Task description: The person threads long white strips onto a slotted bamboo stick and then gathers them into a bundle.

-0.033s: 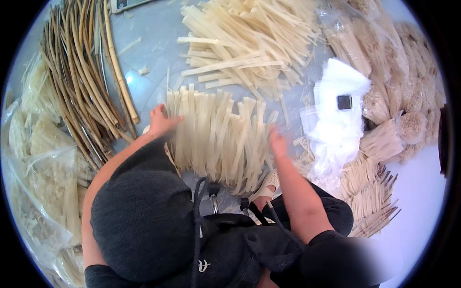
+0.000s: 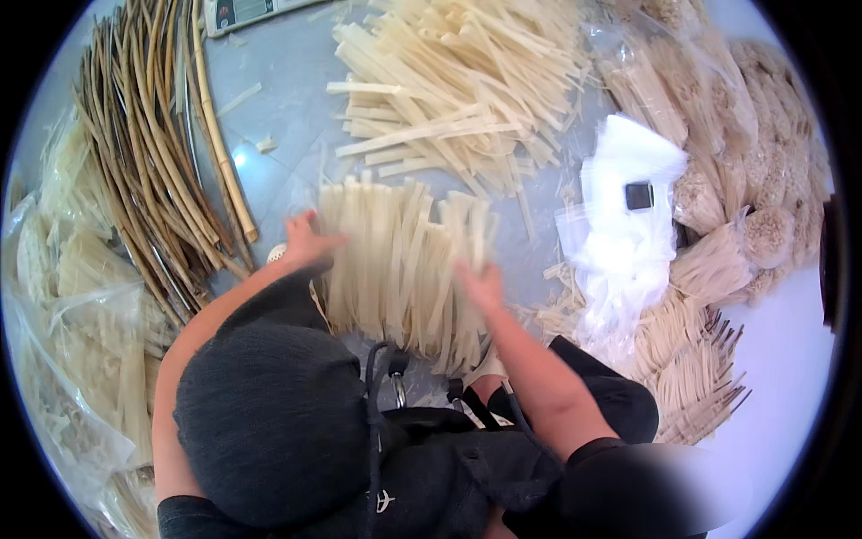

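A wide row of pale, flat, translucent strips (image 2: 391,265) lies in front of me, its strips mostly pointing away from me. My left hand (image 2: 310,241) is at the row's left end, fingers spread, its tips by the outermost strips. Against the right end rests my right hand (image 2: 480,286), fingers extended and slightly blurred. Neither hand is closed around a strip that I can make out. Just beyond the row lies a loose heap of similar strips (image 2: 467,81), spread in many directions.
Long brown sticks (image 2: 148,135) lie at the far left, beside plastic bags of strips (image 2: 81,341). To the right are white plastic bags (image 2: 620,242) with a small dark square object (image 2: 639,195) on top, and bagged bundles (image 2: 763,162). A scale (image 2: 242,13) sits at the far edge.
My right hand has moved left against the row, and its right end has drawn in, making the row narrower. My left hand has shifted slightly nearer to me.
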Available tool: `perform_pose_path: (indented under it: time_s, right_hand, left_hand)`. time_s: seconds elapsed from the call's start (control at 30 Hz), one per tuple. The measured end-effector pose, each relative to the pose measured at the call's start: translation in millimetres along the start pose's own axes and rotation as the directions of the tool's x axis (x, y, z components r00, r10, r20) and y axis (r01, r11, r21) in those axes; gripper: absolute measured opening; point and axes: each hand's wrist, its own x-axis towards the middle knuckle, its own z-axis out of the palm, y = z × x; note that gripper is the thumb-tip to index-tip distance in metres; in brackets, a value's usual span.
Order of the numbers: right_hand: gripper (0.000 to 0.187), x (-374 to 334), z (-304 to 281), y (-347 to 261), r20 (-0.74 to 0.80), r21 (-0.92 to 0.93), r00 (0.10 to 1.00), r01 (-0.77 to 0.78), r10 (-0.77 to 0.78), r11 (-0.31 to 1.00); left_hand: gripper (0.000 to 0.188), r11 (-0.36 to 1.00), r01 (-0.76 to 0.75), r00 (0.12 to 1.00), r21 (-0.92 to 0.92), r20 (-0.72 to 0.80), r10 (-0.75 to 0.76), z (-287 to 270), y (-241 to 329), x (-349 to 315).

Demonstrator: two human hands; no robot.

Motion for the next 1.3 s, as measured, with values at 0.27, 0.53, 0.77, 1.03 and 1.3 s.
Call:
perform_pose_path:
  time_s: [0.27,0.53,0.77,1.03,1.3]
  right_hand:
    - [0.077,-23.1,70.6,-64.7,0.608,0.312,0.74,0.11,-0.287,0.944]
    - [0.087,-1.2,-5.9,-149.3,0.688,0.412,0.566,0.21,-0.454,0.887]
    - [0.092,114.3,-209.2,-368.3,0.626,-0.284,0.641,0.718,-0.444,0.635]
    - [0.074,286.5,-168.1,-417.4,0.365,-0.651,0.693,0.667,-0.621,0.362]
    - [0.044,175.8,-89.3,-307.4,0.034,-0.673,0.097,0.738,-0.995,0.049]
  left_hand:
    - [0.077,0.9,0.392,0.563,-0.19,0.823,-0.072,-8.4,47.8,-37.1]
    - [0.066,0.755,0.438,0.526,-0.487,0.821,0.224,-26.6,120.2,-56.8]
    - [0.075,0.471,0.204,0.595,-0.858,0.491,0.636,-49.3,339.5,13.6]
    - [0.073,0.407,0.197,0.871,-0.892,0.35,0.344,-15.0,400.3,149.5]
    - [0.043,0.606,0.188,0.844,-0.773,0.442,0.302,-64.9,312.8,124.0]
